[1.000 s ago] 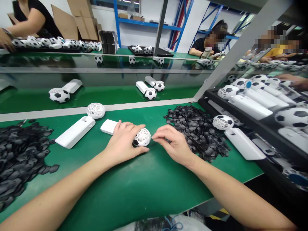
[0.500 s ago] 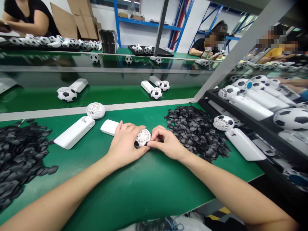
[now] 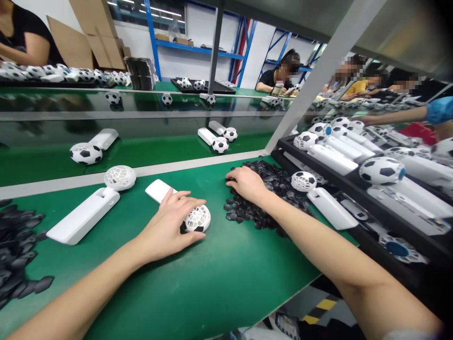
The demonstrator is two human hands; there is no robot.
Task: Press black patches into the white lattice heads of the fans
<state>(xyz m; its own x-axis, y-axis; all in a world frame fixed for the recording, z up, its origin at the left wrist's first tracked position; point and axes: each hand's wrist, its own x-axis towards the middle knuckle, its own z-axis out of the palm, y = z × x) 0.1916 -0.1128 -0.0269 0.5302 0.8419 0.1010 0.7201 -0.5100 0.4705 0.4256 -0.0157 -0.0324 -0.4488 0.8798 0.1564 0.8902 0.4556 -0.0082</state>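
My left hand (image 3: 173, 222) curves around the ball end of a white handheld device with a soccer-ball head (image 3: 198, 218), thumb on the near side and fingers over the far side. Its plain white handle (image 3: 159, 190) sticks out behind the fingers on the green table. White open lattice shows on top of the ball, with black patches low on its side. My right hand (image 3: 247, 183) is at the left part of a pile of small black pieces (image 3: 276, 177), palm down. Its fingers are loosely bent and slightly apart at the tips; no piece shows in them.
Another lattice-headed device (image 3: 87, 215) lies at the left, near a second black pile (image 3: 16, 245). A further device (image 3: 331, 208) leans by the stacked black trays (image 3: 318, 163) at the right. Beyond the pale rail, finished-looking balls lie on a green belt (image 3: 159, 156). Other people sit farther back.
My right hand has left the ball and moved right and away to the black pile. My left hand stays around the ball. The camera view has turned to the right.
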